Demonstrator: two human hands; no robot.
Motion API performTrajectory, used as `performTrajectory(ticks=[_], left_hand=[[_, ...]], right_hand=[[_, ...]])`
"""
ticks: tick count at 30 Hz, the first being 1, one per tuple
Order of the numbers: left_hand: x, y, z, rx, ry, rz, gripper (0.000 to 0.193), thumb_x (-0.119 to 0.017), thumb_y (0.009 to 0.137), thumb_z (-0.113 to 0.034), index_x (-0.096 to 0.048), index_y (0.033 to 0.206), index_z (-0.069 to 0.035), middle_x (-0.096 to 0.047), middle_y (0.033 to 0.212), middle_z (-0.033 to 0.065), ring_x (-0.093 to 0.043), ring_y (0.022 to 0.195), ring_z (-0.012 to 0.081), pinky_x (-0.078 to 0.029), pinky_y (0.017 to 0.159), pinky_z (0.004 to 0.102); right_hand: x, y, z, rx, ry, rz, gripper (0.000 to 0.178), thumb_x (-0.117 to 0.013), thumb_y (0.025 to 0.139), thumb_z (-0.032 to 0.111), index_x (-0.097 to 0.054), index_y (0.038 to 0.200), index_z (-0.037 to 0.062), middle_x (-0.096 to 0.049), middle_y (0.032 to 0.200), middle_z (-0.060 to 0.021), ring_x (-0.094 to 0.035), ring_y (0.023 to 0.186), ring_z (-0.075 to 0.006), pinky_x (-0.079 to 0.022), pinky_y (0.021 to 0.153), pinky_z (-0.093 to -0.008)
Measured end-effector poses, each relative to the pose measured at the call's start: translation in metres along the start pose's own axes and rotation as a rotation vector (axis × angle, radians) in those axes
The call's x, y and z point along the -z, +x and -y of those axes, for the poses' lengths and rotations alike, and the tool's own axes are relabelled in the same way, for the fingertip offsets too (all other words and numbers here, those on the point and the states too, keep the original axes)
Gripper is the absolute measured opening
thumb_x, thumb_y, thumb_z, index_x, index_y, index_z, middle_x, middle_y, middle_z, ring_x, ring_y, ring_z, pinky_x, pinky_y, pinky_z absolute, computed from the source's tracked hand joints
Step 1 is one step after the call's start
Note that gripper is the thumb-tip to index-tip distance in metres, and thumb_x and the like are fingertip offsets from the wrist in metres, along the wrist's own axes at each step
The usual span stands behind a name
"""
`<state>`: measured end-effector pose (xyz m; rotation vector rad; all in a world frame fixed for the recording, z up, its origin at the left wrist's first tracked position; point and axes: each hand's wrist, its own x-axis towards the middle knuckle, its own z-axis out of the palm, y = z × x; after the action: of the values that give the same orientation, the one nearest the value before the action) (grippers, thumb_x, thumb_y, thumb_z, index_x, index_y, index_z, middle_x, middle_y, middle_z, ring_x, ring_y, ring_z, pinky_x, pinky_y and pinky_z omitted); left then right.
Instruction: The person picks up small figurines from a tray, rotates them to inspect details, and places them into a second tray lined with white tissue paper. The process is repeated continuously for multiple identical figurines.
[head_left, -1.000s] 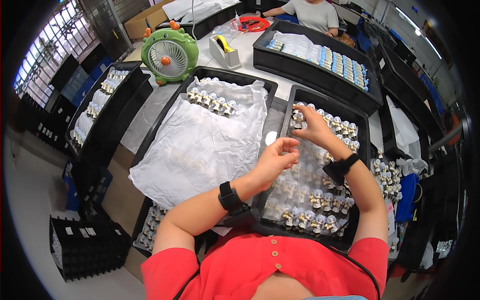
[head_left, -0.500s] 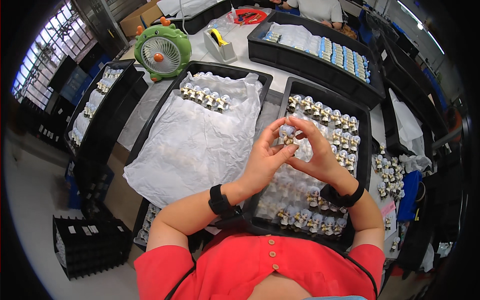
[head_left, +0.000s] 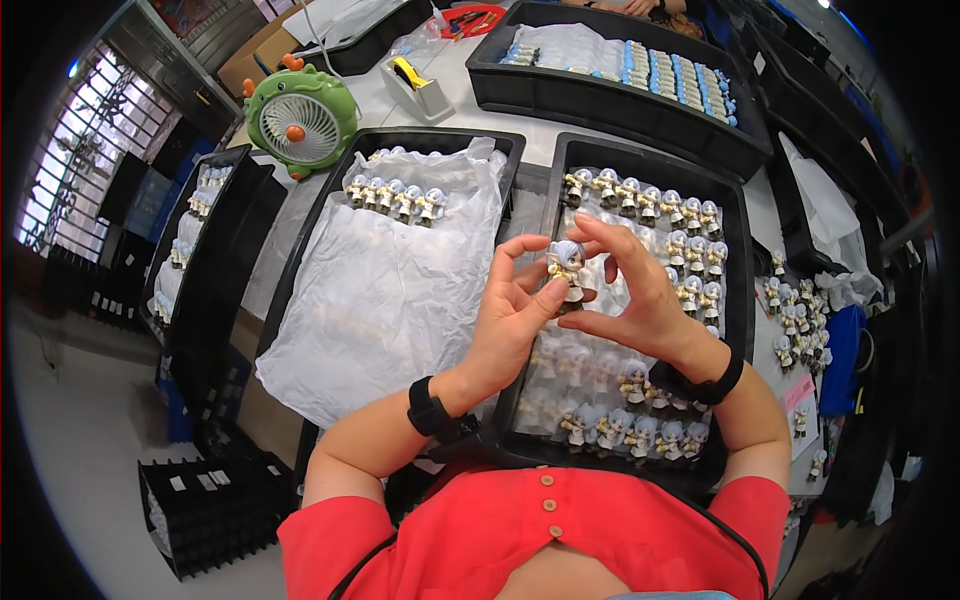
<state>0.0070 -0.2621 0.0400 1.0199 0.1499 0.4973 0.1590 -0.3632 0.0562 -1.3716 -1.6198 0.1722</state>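
A green round desk fan [head_left: 300,122] is standing far left. A black plastic tray lined with white tissue [head_left: 385,280] is carrying a row of small figurines [head_left: 395,197]. The left hand [head_left: 515,325] and right hand [head_left: 630,290] are together pinching one small pale-haired figurine [head_left: 567,268], seemingly by its body, above a second black tray [head_left: 738,300] of like figurines.

The figurine [head_left: 566,266] is between both hands, above the right tray [head_left: 738,300]; the left tray [head_left: 322,215] lies beside, the fan [head_left: 300,120] far left.
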Motion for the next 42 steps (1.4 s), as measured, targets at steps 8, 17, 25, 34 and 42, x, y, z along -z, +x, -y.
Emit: performTrajectory(ticks=[8, 17, 25, 34, 42], left_hand=[[0.0008, 0.0013, -0.0018, 0.018, -0.012, 0.015, 0.031, -0.048, 0.098, -0.019, -0.034, 0.124, -0.011, -0.057, 0.116, 0.0130, -0.063, 0.100, 0.0229, -0.053, 0.079, 0.0311], [0.0045, 0.0017, -0.0005, 0.085, 0.008, -0.028, 0.029, -0.045, 0.099, -0.026, -0.034, 0.121, -0.011, -0.060, 0.110, 0.0138, -0.065, 0.096, 0.0235, -0.054, 0.075, 0.0317], [0.0056, 0.0021, -0.0007, 0.115, -0.063, -0.029, 0.029, -0.046, 0.099, -0.027, -0.033, 0.120, -0.011, -0.061, 0.109, 0.0135, -0.066, 0.095, 0.0245, -0.054, 0.074, 0.0319], [0.0054, 0.0020, -0.0021, 0.100, -0.046, -0.042, 0.029, -0.047, 0.099, -0.028, -0.035, 0.119, -0.012, -0.059, 0.113, 0.0140, -0.066, 0.095, 0.0261, -0.055, 0.075, 0.0337], [0.0072, 0.0023, -0.0022, 0.103, -0.048, -0.024, 0.030, -0.047, 0.098, -0.029, -0.037, 0.120, -0.012, -0.056, 0.119, 0.0153, -0.065, 0.097, 0.0283, -0.055, 0.076, 0.0357]], right_hand=[[-0.0003, -0.0015, -0.0013, 0.009, 0.012, -0.016, 0.091, -0.085, 0.059, 0.010, -0.040, 0.138, 0.0142, -0.052, 0.123, -0.0090, -0.057, 0.097, -0.0205, -0.049, 0.072, -0.0300], [-0.0020, 0.0003, 0.0035, -0.001, 0.008, -0.015, 0.091, -0.085, 0.059, 0.011, -0.039, 0.138, 0.0101, -0.056, 0.117, -0.0107, -0.058, 0.097, -0.0240, -0.050, 0.083, -0.0337], [0.0010, -0.0007, 0.0049, -0.088, 0.037, 0.017, 0.092, -0.085, 0.060, 0.016, -0.037, 0.139, 0.0110, -0.056, 0.116, -0.0093, -0.057, 0.094, -0.0209, -0.049, 0.080, -0.0332], [-0.0012, 0.0003, -0.0011, -0.023, -0.021, 0.039, 0.095, -0.085, 0.058, 0.015, -0.037, 0.139, 0.0096, -0.056, 0.121, -0.0091, -0.054, 0.101, -0.0244, -0.043, 0.092, -0.0371], [-0.0013, -0.0005, 0.0004, -0.017, -0.010, -0.006, 0.092, -0.084, 0.059, 0.015, -0.038, 0.139, 0.0091, -0.057, 0.117, -0.0099, -0.055, 0.103, -0.0258, -0.044, 0.092, -0.0376]])
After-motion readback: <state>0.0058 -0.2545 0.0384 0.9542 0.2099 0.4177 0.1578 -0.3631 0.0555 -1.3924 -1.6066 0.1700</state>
